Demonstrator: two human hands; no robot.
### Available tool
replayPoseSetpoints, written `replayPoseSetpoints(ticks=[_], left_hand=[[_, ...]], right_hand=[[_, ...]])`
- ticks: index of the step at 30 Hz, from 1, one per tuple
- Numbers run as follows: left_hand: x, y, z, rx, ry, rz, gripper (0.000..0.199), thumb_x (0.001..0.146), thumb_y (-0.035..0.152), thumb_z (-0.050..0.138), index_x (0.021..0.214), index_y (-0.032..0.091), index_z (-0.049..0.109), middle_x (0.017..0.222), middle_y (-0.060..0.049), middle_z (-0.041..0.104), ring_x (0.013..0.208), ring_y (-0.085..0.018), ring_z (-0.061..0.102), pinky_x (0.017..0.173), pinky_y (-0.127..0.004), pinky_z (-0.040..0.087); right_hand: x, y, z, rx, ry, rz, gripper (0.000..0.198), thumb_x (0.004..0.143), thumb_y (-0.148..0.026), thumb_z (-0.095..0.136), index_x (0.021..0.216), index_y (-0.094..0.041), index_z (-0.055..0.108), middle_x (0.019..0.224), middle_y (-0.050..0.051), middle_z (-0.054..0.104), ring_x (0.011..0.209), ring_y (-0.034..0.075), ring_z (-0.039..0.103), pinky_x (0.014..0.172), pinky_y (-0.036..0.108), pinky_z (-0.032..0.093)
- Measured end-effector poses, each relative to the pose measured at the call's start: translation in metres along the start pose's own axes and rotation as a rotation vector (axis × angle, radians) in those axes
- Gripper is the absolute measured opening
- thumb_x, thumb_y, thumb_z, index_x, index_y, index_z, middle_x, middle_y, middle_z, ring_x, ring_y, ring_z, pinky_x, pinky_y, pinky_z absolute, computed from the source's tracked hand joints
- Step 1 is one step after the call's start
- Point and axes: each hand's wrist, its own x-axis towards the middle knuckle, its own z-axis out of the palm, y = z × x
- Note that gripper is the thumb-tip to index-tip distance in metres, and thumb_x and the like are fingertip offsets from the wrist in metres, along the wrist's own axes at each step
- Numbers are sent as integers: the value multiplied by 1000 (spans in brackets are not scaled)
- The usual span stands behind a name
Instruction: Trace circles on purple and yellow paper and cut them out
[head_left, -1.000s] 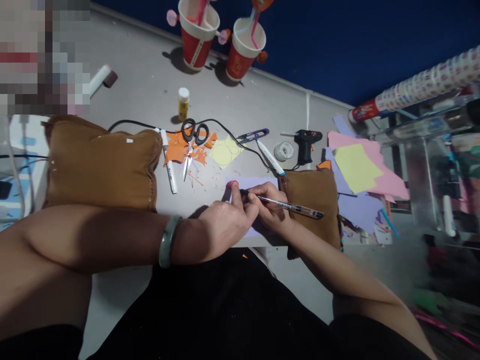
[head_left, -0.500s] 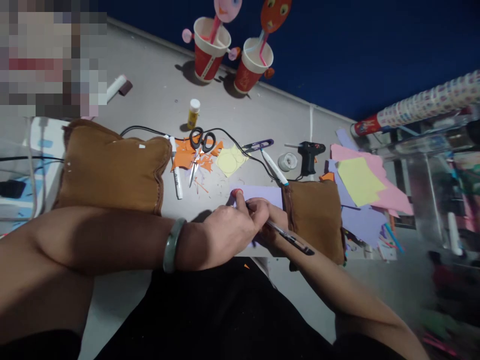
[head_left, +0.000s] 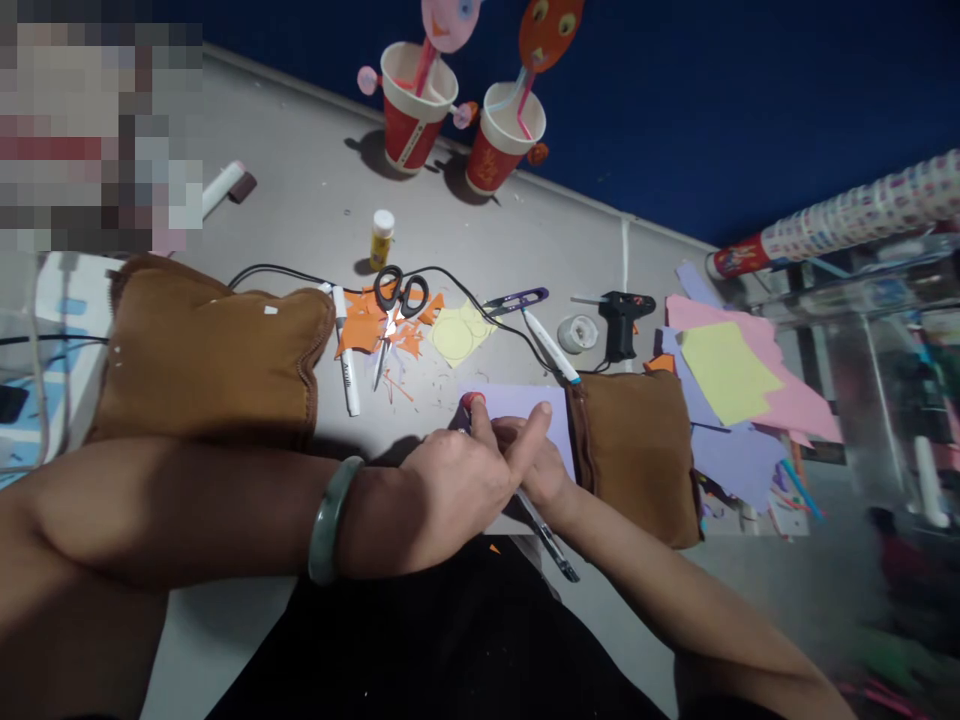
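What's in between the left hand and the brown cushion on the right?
In the head view, the right hand, with a pen, and purple paper.

Along the near edge of the grey table (head_left: 300, 220), the left hand (head_left: 459, 478) rests a fingertip on a small round red object (head_left: 473, 400) over a flat lilac paper sheet (head_left: 559, 430), partly covering the right hand (head_left: 551, 475), which holds a slim clear-barrelled pen (head_left: 551, 542) that slants out past that edge. Black-handled metal scissors (head_left: 391, 318) lie across torn orange paper scraps (head_left: 360, 333) farther in, while a red-and-white paper cup (head_left: 411, 132) stands by the far edge.
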Motion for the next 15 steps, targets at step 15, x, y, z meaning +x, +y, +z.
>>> replayPoseSetpoints(ticks=[15], left_hand=[[0, 2, 6, 37, 54, -12, 71, 103, 15, 39, 168, 23, 11, 135, -34, 65, 58, -20, 73, 45, -25, 52]], right_hand=[[7, -30, -9, -119, 36, -153, 49, 96, -19, 56, 144, -23, 62, 105, 11, 77, 103, 28, 71, 95, 45, 62]])
